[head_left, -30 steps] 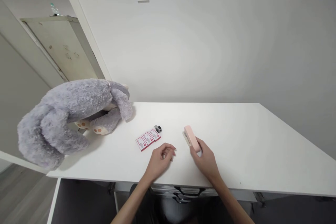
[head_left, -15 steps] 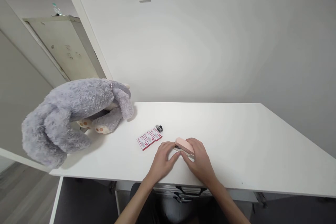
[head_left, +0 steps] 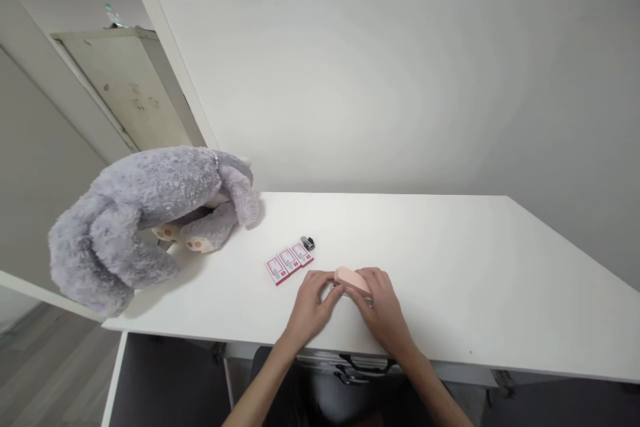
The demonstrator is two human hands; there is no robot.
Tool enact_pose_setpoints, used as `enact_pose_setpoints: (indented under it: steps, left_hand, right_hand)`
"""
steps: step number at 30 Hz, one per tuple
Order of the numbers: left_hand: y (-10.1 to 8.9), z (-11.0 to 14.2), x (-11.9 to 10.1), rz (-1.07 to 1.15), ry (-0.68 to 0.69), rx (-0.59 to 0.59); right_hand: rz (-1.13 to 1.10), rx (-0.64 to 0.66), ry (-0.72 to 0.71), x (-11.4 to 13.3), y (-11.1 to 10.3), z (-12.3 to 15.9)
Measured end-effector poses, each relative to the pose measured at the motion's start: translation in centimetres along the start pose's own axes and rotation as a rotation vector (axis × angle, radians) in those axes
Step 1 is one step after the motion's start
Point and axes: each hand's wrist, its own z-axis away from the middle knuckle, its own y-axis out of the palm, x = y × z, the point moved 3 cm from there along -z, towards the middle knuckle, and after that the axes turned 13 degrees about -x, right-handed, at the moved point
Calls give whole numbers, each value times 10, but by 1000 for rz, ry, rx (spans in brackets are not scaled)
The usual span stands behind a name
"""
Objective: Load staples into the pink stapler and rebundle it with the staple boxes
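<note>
Near the table's front edge lies a pink stapler [head_left: 353, 281], its front end toward the left and its base partly hidden by my fingers. My right hand [head_left: 383, 307] wraps round the rear half, with the thumb along the near side. At the front end, my left hand [head_left: 314, 301] pinches with thumb and index finger; what is between the fingertips is mostly hidden. Beyond my left hand lie several small red-and-white boxes [head_left: 289, 263] in a row. A black-and-silver staple remover [head_left: 307, 243] sits against the far end of that row.
A large grey plush toy [head_left: 165, 190] is slumped over the left end of the white table [head_left: 450, 267]. The wall [head_left: 380, 80] rises behind the table. Below the front edge is a black handle [head_left: 367, 365]. A pale cabinet [head_left: 125, 90] stands at the back left.
The gap at the stapler's front end looks smaller, and its top part appears lower. Both hands stay on it. The whole view has shifted slightly.
</note>
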Motion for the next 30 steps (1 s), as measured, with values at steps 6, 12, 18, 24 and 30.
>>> enact_pose_setpoints:
  steps: [6,12,18,24,30]
  left_hand:
    - [0,0,5,10,-60,-25]
    - [-1,-1,2,3,-99,-20]
    - [1,1,-1,-26,-84,37]
    - [4,1,0,-49,-62,60]
    - [6,4,-4,-65,12,111]
  right_hand:
    - [-111,57,77,-1,-4,-3]
    - [-212,104,136,-3,-5,-5]
    - [-304,106,244,-1,-10,-7]
    - [-369,132,303,4,-15,-8]
    - [-417,156,282,6,-17,-9]
